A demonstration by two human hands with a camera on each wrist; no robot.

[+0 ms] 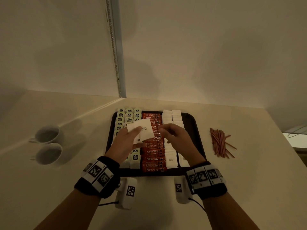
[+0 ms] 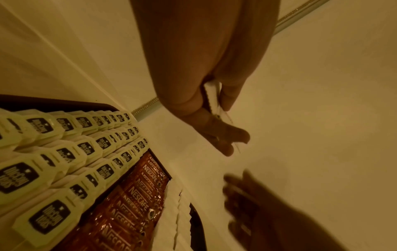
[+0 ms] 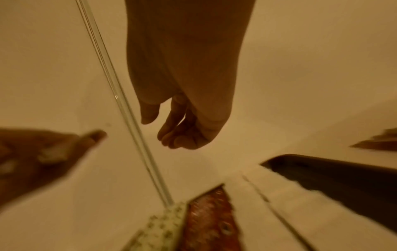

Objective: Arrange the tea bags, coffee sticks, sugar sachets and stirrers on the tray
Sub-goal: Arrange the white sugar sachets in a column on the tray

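Observation:
A dark tray point(image 1: 192, 123) holds rows of pale green tea bags point(image 1: 128, 115) on its left, red coffee sticks point(image 1: 153, 156) down the middle and white sugar sachets point(image 1: 172, 117) on the right. Above the tray my left hand point(image 1: 127, 138) pinches a small stack of white sugar sachets point(image 1: 142, 130) between thumb and fingers; the left wrist view shows the stack edge-on point(image 2: 211, 95). My right hand point(image 1: 172, 134) hovers just right of that stack, over the sugar rows. Its fingers point(image 3: 182, 134) are loosely curled and hold nothing. Red-brown stirrers point(image 1: 220, 142) lie in a loose pile on the table, right of the tray.
Two white cups point(image 1: 48, 135) stand on the table to the left of the tray. A wall with a beaded cord point(image 1: 114, 52) rises behind the tray. The table's right edge point(image 1: 285, 146) lies beyond the stirrers.

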